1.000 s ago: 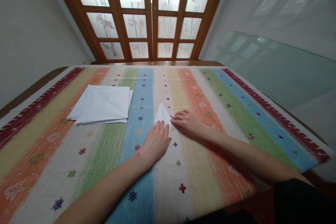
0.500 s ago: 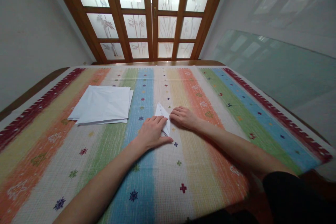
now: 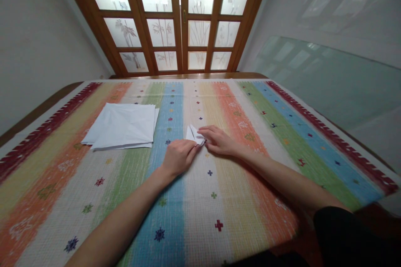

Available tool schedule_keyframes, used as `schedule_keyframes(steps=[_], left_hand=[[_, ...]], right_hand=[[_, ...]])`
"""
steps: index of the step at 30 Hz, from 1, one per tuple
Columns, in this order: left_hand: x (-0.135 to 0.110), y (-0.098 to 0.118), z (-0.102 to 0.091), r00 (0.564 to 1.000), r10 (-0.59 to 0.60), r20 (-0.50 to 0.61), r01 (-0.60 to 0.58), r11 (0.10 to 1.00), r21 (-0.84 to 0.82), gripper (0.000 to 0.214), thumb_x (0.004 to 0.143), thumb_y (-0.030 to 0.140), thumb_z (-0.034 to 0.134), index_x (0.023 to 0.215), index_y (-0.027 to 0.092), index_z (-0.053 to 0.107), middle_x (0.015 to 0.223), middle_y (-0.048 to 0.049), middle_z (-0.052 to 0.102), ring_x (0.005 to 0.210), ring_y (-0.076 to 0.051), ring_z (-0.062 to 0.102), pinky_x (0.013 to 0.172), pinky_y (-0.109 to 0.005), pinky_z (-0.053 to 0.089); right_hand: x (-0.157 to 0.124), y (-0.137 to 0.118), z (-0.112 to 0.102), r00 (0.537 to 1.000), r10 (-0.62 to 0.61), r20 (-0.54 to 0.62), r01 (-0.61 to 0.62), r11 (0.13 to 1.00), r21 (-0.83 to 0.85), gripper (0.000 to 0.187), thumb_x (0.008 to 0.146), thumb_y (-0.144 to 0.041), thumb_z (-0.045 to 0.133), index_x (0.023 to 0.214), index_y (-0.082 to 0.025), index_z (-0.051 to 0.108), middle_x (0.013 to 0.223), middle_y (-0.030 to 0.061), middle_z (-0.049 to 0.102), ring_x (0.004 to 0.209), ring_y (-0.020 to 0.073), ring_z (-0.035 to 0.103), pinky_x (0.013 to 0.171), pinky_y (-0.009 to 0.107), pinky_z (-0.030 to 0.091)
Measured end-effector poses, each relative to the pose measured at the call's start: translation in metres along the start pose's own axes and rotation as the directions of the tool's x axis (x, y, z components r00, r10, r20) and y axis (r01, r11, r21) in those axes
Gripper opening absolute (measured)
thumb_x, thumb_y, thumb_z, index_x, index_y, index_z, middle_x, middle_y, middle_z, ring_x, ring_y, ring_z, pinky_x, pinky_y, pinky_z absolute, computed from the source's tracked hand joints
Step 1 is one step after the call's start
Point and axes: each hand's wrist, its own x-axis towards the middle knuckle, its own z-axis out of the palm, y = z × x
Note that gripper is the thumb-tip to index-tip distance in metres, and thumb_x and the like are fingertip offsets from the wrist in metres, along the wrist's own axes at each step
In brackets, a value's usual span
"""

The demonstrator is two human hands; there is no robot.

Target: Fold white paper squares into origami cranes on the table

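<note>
A small piece of folded white paper is between my hands at the middle of the table, its pointed end facing away from me. Fingers and thumb of my left hand are closed on its near end. My right hand grips its right side between thumb and fingers, with the fingertips reaching over the top. One flap stands slightly apart from the rest of the paper. The near part of the fold is hidden behind my left fingers.
A stack of white paper sheets lies to the left on the striped tablecloth. Beyond the far table edge stand wooden doors with frosted panes. A pale glass panel leans along the right wall.
My left hand has gone from lying spread over the folded paper to pinching its near end. My right fingers have moved left onto the paper, and a flap has lifted.
</note>
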Motion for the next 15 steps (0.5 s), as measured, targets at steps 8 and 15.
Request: schedule_keyframes(steps=[8,15], left_hand=[[0.011,0.000,-0.018,0.893,-0.396,-0.214,0.111,0.655,-0.748,0.048,0.066,0.064,0.070,0.077,0.018,0.066,0.070,-0.0024,0.065,0.064,-0.016,0.056,0.063,-0.027,0.045],[0.018,0.002,-0.022,0.768,-0.579,-0.274,0.166,0.593,-0.788,0.030,0.068,0.046,0.071,0.071,0.018,0.061,0.061,0.0029,0.055,0.056,-0.011,0.047,0.054,-0.022,0.038]], right_hand=[[0.015,-0.027,-0.001,0.943,0.312,0.113,-0.327,0.820,0.469,0.017,0.083,-0.028,0.057,0.076,-0.016,0.066,0.067,-0.0005,0.060,0.063,0.0122,0.053,0.060,0.024,0.041],[0.011,-0.045,0.009,0.911,0.296,0.287,-0.411,0.604,0.683,0.019,0.077,-0.033,0.066,0.074,-0.015,0.065,0.064,-0.0036,0.055,0.061,0.0095,0.049,0.057,0.022,0.038]])
